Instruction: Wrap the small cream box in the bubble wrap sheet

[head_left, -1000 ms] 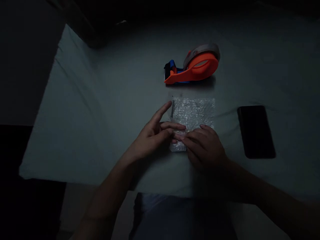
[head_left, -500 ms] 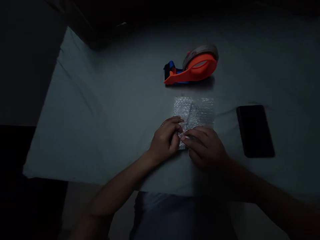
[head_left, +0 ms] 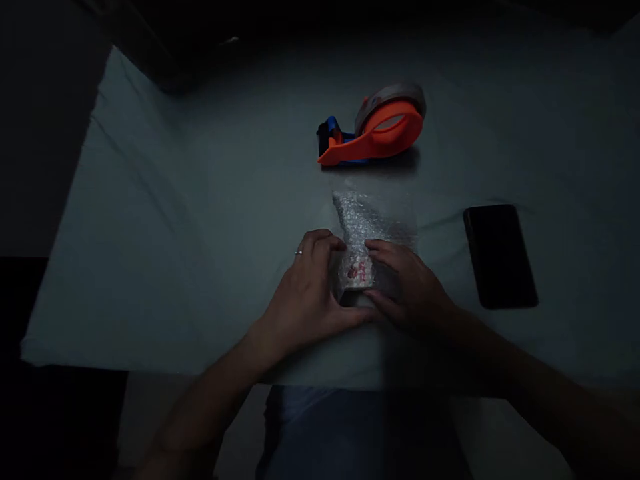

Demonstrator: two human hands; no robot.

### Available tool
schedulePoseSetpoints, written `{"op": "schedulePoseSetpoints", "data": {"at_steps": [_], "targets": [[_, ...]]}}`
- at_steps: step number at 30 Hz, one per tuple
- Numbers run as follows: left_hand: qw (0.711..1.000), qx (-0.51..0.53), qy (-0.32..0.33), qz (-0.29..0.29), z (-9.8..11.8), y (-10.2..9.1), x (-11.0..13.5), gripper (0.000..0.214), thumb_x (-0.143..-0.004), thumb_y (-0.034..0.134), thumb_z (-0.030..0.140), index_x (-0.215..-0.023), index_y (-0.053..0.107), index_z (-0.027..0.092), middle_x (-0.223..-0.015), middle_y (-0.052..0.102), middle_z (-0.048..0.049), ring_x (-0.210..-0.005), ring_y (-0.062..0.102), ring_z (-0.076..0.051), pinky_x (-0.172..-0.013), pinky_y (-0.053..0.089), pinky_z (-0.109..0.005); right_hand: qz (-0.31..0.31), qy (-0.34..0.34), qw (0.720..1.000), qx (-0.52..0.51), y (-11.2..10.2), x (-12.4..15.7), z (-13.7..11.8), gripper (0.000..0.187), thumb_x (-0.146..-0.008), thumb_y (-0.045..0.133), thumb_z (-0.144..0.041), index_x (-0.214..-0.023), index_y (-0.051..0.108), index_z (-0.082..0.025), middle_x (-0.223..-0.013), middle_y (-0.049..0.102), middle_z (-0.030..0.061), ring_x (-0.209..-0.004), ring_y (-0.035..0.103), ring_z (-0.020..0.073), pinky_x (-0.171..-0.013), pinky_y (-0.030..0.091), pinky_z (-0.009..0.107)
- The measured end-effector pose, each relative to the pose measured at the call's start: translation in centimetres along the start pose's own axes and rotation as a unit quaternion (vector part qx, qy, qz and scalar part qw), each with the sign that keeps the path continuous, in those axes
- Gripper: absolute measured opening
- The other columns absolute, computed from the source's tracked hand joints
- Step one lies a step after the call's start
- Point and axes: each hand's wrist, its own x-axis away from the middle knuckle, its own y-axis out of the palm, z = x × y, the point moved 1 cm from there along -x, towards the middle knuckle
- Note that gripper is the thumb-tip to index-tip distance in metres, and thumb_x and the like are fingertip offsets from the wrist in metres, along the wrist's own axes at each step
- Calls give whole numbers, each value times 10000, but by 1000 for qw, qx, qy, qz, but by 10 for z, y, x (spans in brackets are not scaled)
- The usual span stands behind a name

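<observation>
In the head view, the right hand (head_left: 413, 280) is grasping the bubble wrap (head_left: 356, 223) lying on the tabletop (head_left: 200, 233); the left hand (head_left: 305, 293) is curving round its near end, grip unclear; they are seemingly folding it around a red-marked item (head_left: 361, 271), the next move calling for snug edges

Lit very dimly, almost black along the upper edge. Softly shadowed beneath the tape dispenser (head_left: 359, 145), faintly glinting on bubble wrap (head_left: 356, 220).

Curved left grip (head_left: 306, 293) opposite right grip (head_left: 414, 283)
</observation>
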Motion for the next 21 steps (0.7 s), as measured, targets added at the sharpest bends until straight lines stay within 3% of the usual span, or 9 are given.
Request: {"op": "schedulePoseSetpoints", "data": {"at_steps": [3, 5, 7, 11, 14, 18, 21], "targets": [[999, -16, 18, -41, -2, -10, 3, 797, -771, 689, 363, -1412, 252, 182, -1470, 306, -187, -1378, 327, -305, -1083, 383, -500, -23, 16, 1000, -3, 0, -3, -1, 680, -843, 595, -289, -1431, 276, -167, -1313, 547, 181, -1217, 528, 292, -976, 479, 506], [996, -41, 79, -19, -6, -19, 4, 680, -828, 582, 224, -1430, 265, 218, -1541, 246, -148, -1459, 185, -304, -1154, 257, -538, -31, 19, 999, -10, -1, -6, -3, 726, -838, 596, -329, -1452, 247, -166, -1346, 521, 185, -1242, 503, 306, -997, 460, 524], [990, -64, 122, 1, -11, -27, 6, 619, -826, 531, 165, -1405, 329, 241, -1526, 320, -113, -1477, 135, -307, -1172, 165, -572, -32, 25, 999, -18, -2, -8, -4, 752, -829, 608, -344, -1456, 235, -160, -1348, 516, 189, -1238, 502, 308, -992, 464, 521], [993, -91, 37, -58, -24, -36, 9, 653, -838, 620, 352, -1409, 330, 218, -1220, 627, -88, -1336, 423, -297, -1161, 71, -626, -23, 30, 999, -19, -4, -11, -5, 695, -816, 630, -292, -1413, 303, -155, -1253, 567, 179, -1152, 549, 293, -937, 501, 489], [989, -112, -6, -95, -35, -32, 11, 755, -788, 655, 547, -1386, 364, 188, -1246, 594, -122, -1281, 469, -310, -1148, 74, -649, -1, 16, 1000, -12, -6, -12, -6, 603, -805, 627, -224, -1354, 385, -164, -1184, 586, 160, -1127, 554, 286, -914, 505, 480], [994, -79, 27, -74, -40, -31, 14, 809, -759, 688, 561, -1391, 347, 189, -1396, 463, -161, -1351, 376, -322, -1154, 143, -621, 2, -33, 999, -41, -16, -8, -11, 501, -815, 629, -315, -1274, 461, -203, -1048, 657, 89, -1006, 622, 254, -993, 445, 517], [991, -24, 100, -83, -33, -38, 20, 496, -830, 674, 352, -1263, 474, 218, -1160, 619, -73, -1207, 508, -239, -1178, 185, -558, -87, -22, 994, -59, -31, -4, -16, 341, -867, 549, -324, -1202, 537, -258, -851, 702, -3, -772, 672, 192, -994, 462, 459]]}}
